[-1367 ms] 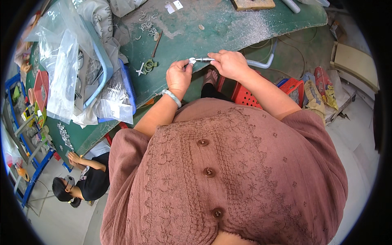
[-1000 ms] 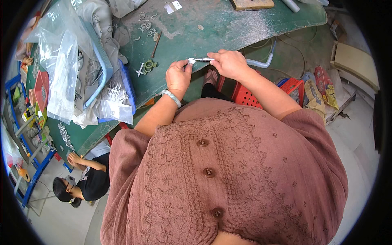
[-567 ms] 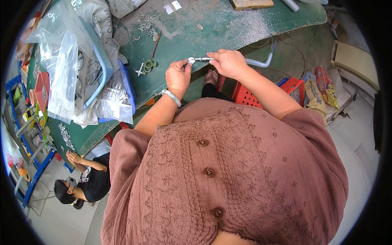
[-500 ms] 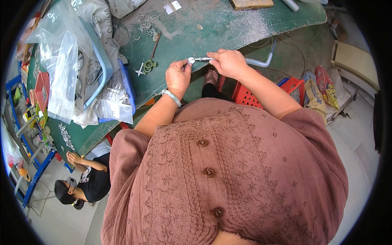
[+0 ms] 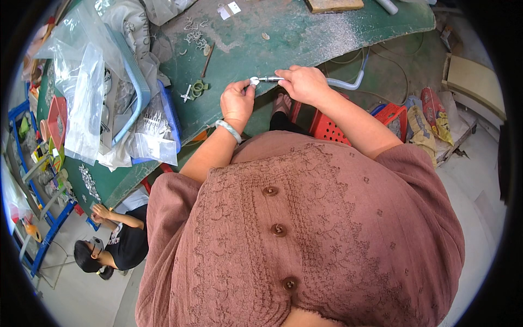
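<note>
My left hand [image 5: 238,101] pinches a small white part [image 5: 254,81] at the near edge of the green worktable [image 5: 305,38]. My right hand [image 5: 303,83] grips a thin metal tool [image 5: 269,79] whose tip meets that white part. A pale hose [image 5: 348,84] trails from the tool's rear and curves away to the right. A light bracelet [image 5: 228,129] sits on my left wrist. Both hands are held close together just above the table edge.
Green-handled scissors [image 5: 196,89] and small white parts lie on the table left of my hands. Clear plastic bags [image 5: 87,92] and blue trays [image 5: 143,92] fill the left side. A red crate [image 5: 332,126] stands below. Another person [image 5: 117,240] crouches at lower left.
</note>
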